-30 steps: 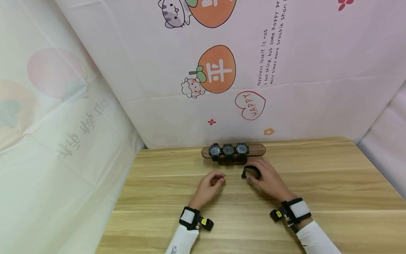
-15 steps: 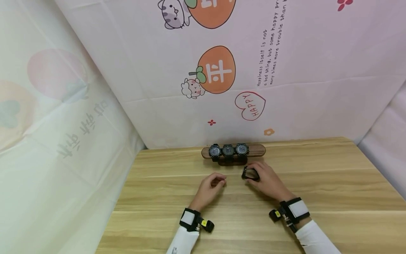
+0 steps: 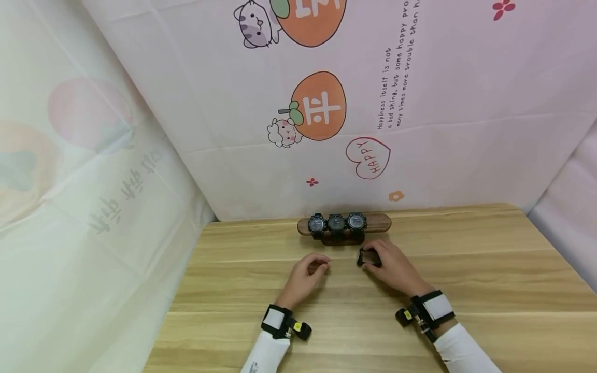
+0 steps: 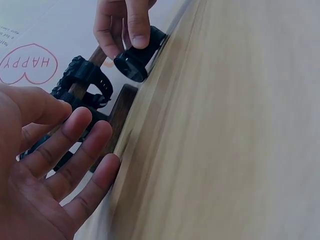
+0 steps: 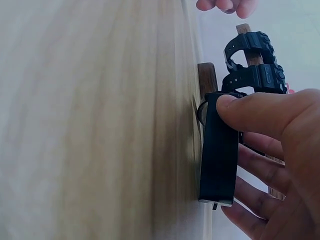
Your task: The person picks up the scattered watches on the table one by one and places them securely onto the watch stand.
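Observation:
A black wristwatch stands on or just above the table in front of the rack. My right hand pinches its strap between thumb and fingers. In the left wrist view the watch's round face points away from the right hand; in the right wrist view a wide stretch of black strap lies under the thumb. My left hand holds nothing, its fingers loosely bent, to the left of that watch. Behind both hands a wooden watch rack bears three black watches side by side.
The wood-grain table runs back to a white printed cloth, and the rack stands close to that cloth. Another cloth hangs along the left side. Each wrist wears a strapped-on camera.
The right hand's fingers have shifted on the strap, and the watch has turned slightly, its loop now looking flatter. The left hand has hardly moved. The head view has tilted a little.

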Demonstrator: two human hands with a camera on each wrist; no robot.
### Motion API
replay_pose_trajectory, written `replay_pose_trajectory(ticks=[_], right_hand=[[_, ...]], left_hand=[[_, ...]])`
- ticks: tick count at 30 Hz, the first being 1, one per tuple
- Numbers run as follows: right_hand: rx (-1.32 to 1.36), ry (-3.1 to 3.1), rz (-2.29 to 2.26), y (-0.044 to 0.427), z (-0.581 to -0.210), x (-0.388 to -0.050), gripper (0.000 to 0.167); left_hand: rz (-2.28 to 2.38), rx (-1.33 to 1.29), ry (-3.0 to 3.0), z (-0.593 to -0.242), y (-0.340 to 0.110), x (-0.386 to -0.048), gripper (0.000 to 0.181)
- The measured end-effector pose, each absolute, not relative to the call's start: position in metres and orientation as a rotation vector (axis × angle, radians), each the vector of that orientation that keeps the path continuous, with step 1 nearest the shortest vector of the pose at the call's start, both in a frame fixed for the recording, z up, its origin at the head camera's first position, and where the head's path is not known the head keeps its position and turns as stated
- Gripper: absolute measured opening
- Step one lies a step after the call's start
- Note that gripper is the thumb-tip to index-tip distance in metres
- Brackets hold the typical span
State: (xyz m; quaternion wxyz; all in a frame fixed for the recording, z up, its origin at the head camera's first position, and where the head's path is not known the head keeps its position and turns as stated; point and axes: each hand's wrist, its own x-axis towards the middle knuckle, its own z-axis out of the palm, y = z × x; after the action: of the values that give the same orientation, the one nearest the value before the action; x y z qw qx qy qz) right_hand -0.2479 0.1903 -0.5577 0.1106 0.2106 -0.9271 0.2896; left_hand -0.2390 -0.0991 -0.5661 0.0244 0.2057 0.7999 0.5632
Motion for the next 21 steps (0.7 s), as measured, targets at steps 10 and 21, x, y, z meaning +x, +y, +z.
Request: replay_pose_trajectory(ticks=[10, 21], right_hand=[[0.630, -2.761, 0.797, 0.190, -0.557, -0.247, 0.063], [0.628, -2.740, 0.807, 0.188, -0.557, -0.247, 0.056]], left_hand=[[1.738, 0.566, 2.578, -0.558, -0.116, -0.250, 0.025], [1.793, 0.445, 2.725, -0.548, -0.126, -0.264, 0.033]])
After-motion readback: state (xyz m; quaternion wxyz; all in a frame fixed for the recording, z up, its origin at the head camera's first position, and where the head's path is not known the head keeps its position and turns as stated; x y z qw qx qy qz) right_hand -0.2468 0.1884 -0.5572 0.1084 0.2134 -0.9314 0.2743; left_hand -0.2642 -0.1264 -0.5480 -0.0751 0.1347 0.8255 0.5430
